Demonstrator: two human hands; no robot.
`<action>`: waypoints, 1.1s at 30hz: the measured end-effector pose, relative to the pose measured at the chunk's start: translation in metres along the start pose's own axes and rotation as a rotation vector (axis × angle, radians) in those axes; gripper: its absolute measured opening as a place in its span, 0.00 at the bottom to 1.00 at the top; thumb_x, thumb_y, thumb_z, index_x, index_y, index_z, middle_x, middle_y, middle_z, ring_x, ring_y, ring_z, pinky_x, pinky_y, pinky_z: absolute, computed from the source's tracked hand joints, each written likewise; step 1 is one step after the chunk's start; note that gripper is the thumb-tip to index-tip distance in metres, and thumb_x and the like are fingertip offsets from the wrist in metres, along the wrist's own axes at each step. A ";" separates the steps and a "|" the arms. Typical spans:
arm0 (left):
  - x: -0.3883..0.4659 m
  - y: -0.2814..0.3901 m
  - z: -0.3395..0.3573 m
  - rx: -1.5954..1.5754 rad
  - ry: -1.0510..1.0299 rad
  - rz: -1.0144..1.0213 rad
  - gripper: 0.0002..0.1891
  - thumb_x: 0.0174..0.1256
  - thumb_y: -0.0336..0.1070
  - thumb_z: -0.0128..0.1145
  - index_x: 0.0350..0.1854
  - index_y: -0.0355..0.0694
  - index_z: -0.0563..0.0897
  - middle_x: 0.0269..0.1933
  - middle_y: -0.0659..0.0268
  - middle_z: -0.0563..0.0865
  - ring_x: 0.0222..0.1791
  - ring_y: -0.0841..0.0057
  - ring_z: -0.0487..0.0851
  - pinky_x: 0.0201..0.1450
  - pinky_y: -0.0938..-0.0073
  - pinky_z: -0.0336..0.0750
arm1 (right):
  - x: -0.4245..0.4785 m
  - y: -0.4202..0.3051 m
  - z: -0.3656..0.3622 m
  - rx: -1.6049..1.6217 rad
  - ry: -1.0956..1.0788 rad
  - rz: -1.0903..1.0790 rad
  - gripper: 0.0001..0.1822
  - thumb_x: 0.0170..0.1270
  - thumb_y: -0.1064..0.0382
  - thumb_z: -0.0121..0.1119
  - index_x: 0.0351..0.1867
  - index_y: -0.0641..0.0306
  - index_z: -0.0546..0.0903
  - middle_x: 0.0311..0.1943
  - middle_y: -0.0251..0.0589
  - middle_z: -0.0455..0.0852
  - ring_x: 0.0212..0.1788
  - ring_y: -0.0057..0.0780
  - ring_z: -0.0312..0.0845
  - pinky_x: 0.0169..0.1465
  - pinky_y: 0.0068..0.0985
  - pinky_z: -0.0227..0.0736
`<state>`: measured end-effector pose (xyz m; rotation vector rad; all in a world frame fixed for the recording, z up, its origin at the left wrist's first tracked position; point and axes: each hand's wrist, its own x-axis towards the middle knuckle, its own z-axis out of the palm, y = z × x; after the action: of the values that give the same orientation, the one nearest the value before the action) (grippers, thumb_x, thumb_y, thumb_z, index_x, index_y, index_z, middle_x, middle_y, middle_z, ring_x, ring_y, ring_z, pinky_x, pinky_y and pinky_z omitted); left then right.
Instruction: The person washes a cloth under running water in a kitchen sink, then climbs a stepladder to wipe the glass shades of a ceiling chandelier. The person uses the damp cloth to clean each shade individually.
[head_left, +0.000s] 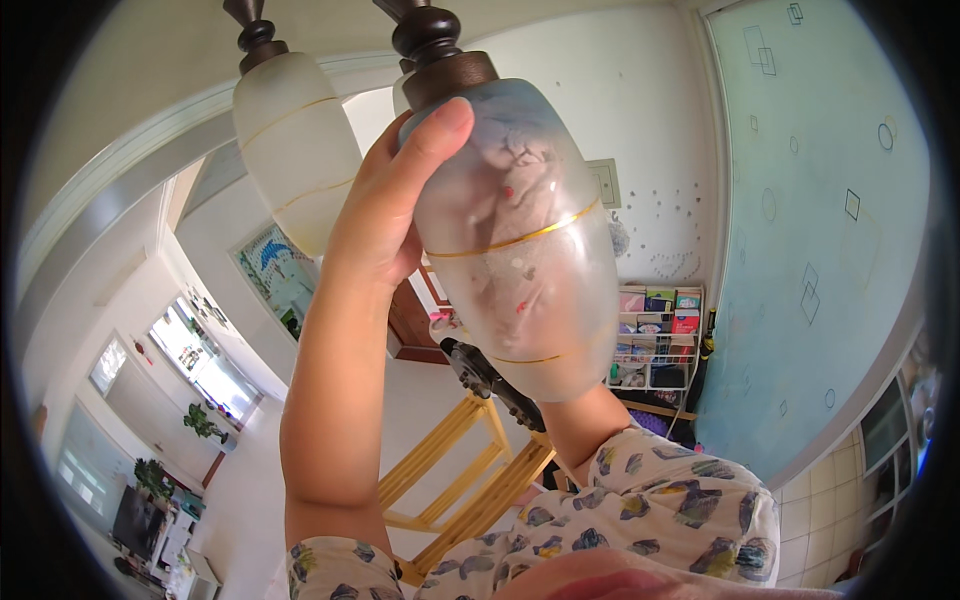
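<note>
My left hand (412, 172) grips a frosted glass lampshade (517, 277) near its top, thumb on the near side and fingers out of sight behind it. The shade has thin gold bands and hangs from a dark brown turned lamp fitting (450, 75). My right forearm (581, 427) rises to the shade's lower end. Beyond that it shows only blurred through the glass, so I cannot tell its fingers' grip. A crumpled, pale, cloth-like shape (521, 176) with red spots also shows through. To the left hangs a second frosted lampshade (292, 142).
A yellow wooden ladder-like frame (450, 472) stands below my arms, with a black object (487, 379) above it. A white rack (660, 334) of packets stands by the wall. At right is a pale patterned glass panel (817, 225); lower left, a television (136, 521).
</note>
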<state>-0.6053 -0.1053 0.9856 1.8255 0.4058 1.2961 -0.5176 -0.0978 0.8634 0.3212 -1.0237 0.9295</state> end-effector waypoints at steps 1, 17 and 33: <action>-0.002 0.000 -0.002 0.004 0.011 -0.007 0.33 0.55 0.54 0.66 0.56 0.34 0.73 0.48 0.61 0.82 0.46 0.76 0.81 0.50 0.74 0.75 | -0.001 0.002 0.000 0.007 0.003 0.006 0.15 0.68 0.62 0.51 0.54 0.63 0.70 0.45 0.36 0.76 0.45 0.23 0.72 0.47 0.19 0.69; 0.008 0.003 0.013 0.206 0.039 0.042 0.40 0.49 0.58 0.69 0.55 0.31 0.73 0.48 0.59 0.81 0.49 0.74 0.79 0.55 0.71 0.72 | 0.035 -0.014 0.013 0.102 0.080 -0.073 0.11 0.71 0.56 0.49 0.46 0.60 0.74 0.35 0.31 0.77 0.33 0.19 0.72 0.36 0.17 0.69; -0.006 -0.070 -0.020 -0.059 -0.044 0.130 0.58 0.44 0.68 0.68 0.71 0.38 0.54 0.67 0.57 0.66 0.69 0.67 0.62 0.69 0.62 0.59 | 0.040 0.001 -0.007 0.289 -0.021 0.188 0.12 0.73 0.54 0.48 0.42 0.57 0.77 0.29 0.25 0.76 0.23 0.11 0.69 0.27 0.12 0.67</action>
<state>-0.6120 -0.0585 0.9297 1.8522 0.2262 1.3385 -0.5065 -0.0725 0.8932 0.4820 -0.9500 1.2503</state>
